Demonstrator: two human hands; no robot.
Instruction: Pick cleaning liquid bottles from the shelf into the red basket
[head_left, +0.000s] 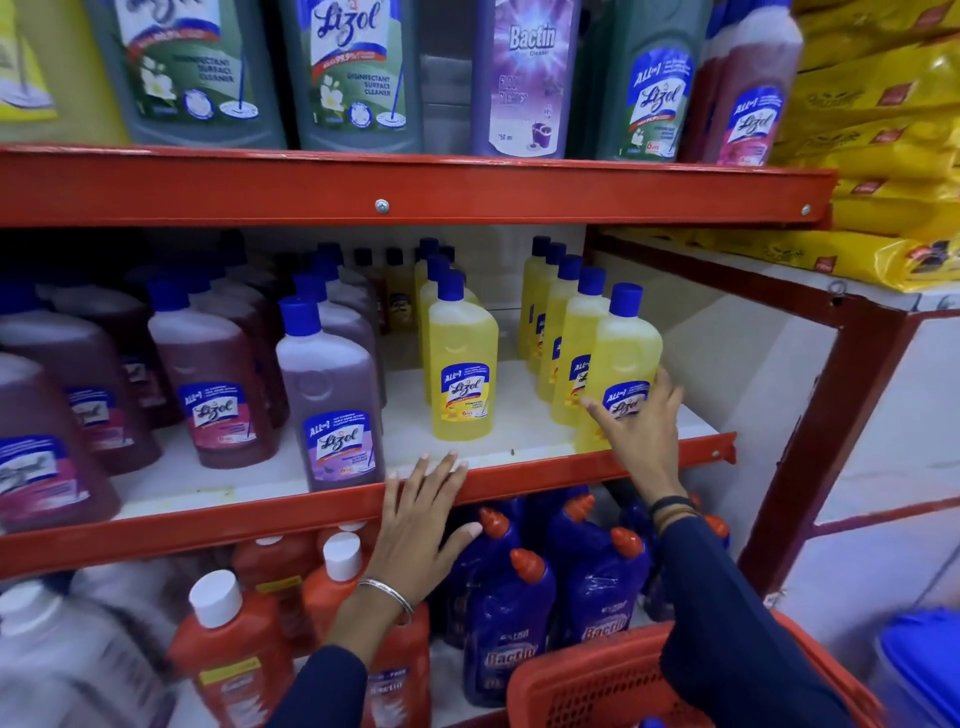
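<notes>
Reaching across the middle shelf (519, 441), a person's right hand (641, 441) wraps the lower front of a yellow bottle (626, 358) standing at the shelf's front edge, near its right end. The fingers spread over the blue label, thumb on the left side, though the bottle's base still appears to rest on the board; the grasp looks only partly closed. The left hand (421, 525) lies flat and empty on the red front rail (260, 525), fingers extended, bracing rather than holding.

The bottle is translucent plastic filled with bright yellow liquid, capped in blue, and heads a tight row of identical bottles (558, 317) running back toward the rear of the shelf. A second yellow row (462, 374) stands just to the left, with purple bottles (332, 395) beyond it.

The risk, judging from this position, is a low, one-handed hold on a tall, full bottle: lifted from near its base it could tip backward into the row touching it and topple its neighbours, or slip from the smooth label. The red basket (597, 680) sits below at the lower right, partly hidden by the right sleeve (737, 623), so the carry down past the rail could clip that edge.
</notes>
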